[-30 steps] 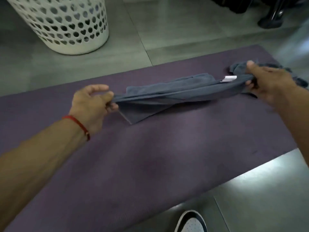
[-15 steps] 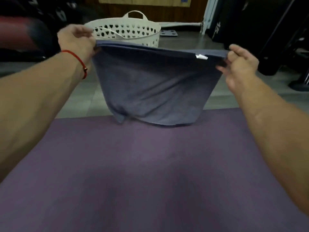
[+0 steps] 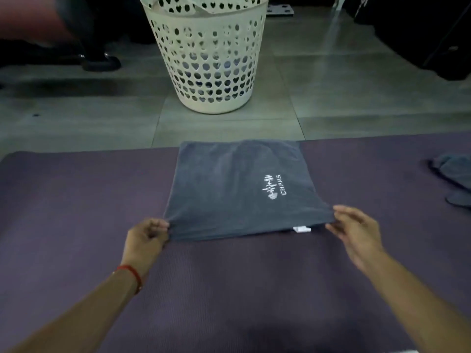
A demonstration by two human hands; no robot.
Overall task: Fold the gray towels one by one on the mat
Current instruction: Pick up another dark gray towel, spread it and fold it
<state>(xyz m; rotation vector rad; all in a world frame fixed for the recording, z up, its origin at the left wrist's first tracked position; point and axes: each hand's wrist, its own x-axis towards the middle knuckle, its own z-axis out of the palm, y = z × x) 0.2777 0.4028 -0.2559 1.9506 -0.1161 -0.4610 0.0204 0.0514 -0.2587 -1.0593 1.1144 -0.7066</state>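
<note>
A gray towel (image 3: 229,189) with a white logo lies flat and doubled over on the purple mat (image 3: 76,212), near the mat's far edge. My left hand (image 3: 145,238) pinches the towel's near left corner with curled fingers. My right hand (image 3: 356,230) is at the near right corner, fingers loosely spread and touching the edge; a firm hold is not plain. A small white tag (image 3: 301,229) sticks out under that edge. More gray towels (image 3: 453,177) lie crumpled at the mat's right edge.
A white plastic laundry basket (image 3: 206,59) with heart-shaped holes stands on the tiled floor just beyond the mat, with cloth visible inside. Dark equipment stands at the back left and back right.
The towel was stretched between both hands, then lifted and held hanging in the air. Now it lies spread flat on the mat, and my hands have come down to its near corners.
</note>
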